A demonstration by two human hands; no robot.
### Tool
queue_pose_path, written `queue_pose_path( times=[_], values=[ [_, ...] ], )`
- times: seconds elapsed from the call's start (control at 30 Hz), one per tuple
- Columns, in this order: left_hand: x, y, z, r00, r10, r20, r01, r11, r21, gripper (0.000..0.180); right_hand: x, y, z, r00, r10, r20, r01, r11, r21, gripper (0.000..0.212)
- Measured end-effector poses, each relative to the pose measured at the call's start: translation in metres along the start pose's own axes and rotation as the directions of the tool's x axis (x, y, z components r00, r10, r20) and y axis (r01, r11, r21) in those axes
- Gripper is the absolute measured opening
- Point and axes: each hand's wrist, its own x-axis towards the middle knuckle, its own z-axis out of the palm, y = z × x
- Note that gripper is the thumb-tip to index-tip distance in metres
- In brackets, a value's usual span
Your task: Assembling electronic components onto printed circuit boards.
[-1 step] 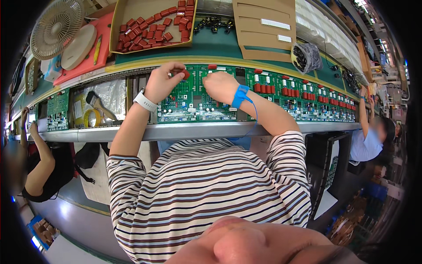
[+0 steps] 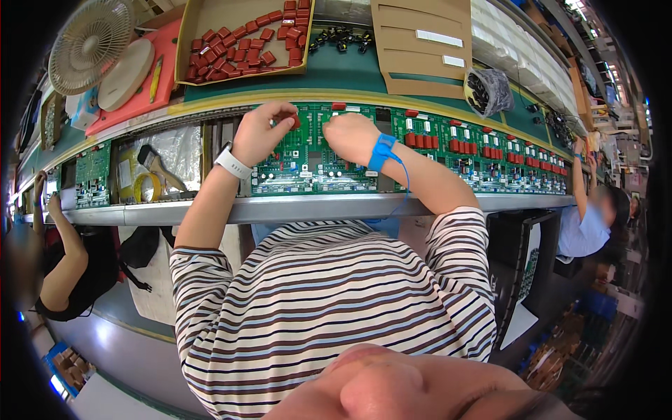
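Green rectangular circuit boards [image 2: 306, 137], upper centre. Above them, left hand's [image 2: 263, 133] thumb and fingers nearly closed, pinching red block-shaped component [image 2: 295, 122]; right hand [image 2: 351, 138] curled, grip not discernible. Beyond, upper left-centre: open brown cardboard box [image 2: 227, 12].

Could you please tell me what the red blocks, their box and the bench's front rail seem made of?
Red blocks: probably hard plastic, glossy, given their bright highlights. Box: likely matte cardboard, from its plain tan inside and thin walls. Front rail: apparently metal, smooth grey with a soft sheen.
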Motion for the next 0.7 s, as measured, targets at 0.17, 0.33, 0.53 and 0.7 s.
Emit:
queue_pose_path(
  times=[0.17,0.33,0.53,0.7],
  values=[
    [-0.012,0.011,0.008,0.998,-0.058,0.000,0.057,0.970,0.235,0.018,0.029,-0.002,-0.044,0.999,-0.033,0.012,0.033,0.999,-0.001,0.012],
    [-0.016,0.009,0.012,0.997,0.060,0.057,-0.075,0.940,0.332,0.023,0.121,0.019,-0.032,0.901,-0.144,-0.408,0.179,0.983,0.049,0.016],
    [-0.016,0.006,0.015,0.997,0.005,0.077,-0.040,0.884,0.465,0.023,0.176,0.021,-0.017,0.991,0.056,-0.122,-0.032,0.981,0.191,0.028],
    [-0.016,0.010,0.012,0.994,0.013,0.109,-0.066,0.864,0.499,0.023,0.179,0.020,-0.014,0.987,0.109,-0.117,-0.073,0.958,0.278,0.036]
  ],
)
